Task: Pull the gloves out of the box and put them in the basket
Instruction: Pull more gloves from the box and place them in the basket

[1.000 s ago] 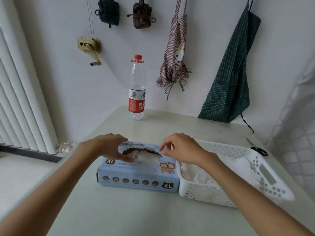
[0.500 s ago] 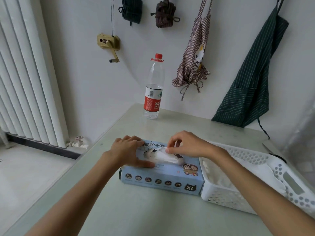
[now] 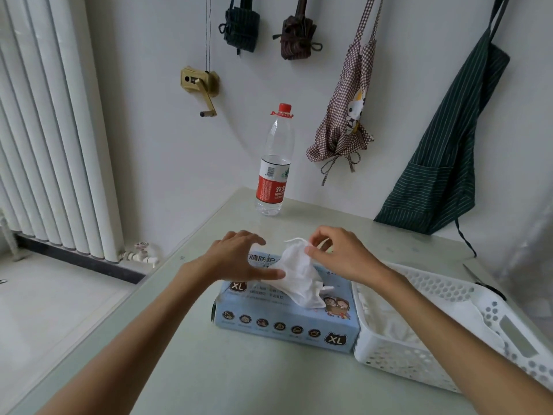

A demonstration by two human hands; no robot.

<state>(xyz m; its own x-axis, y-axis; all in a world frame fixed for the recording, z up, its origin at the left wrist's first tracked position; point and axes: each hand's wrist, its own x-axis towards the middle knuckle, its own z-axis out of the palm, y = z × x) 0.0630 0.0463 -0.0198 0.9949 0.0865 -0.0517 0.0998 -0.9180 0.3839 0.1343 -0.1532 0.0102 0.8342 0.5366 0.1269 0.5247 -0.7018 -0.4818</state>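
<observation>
A light blue glove box [image 3: 284, 322] marked XL lies on the table in front of me. My left hand [image 3: 236, 259] rests flat on the box's top left, fingers spread, holding it down. My right hand [image 3: 338, 253] pinches the top of a white glove [image 3: 299, 277] that stands partly drawn out of the box's slot, its lower end still at the opening. A white perforated plastic basket [image 3: 425, 360] sits right beside the box, touching it, with white gloves [image 3: 389, 322] lying inside.
A water bottle [image 3: 273, 163] with a red cap stands at the table's back edge near the wall. Aprons [image 3: 440, 151] hang on the wall behind. Scissors [image 3: 481, 280] lie beyond the basket at the right. A radiator [image 3: 51, 130] stands at the left.
My right hand has pinched the glove and lifted it up out of the box slot. My left hand stays pressed on the box. The view has shifted left.
</observation>
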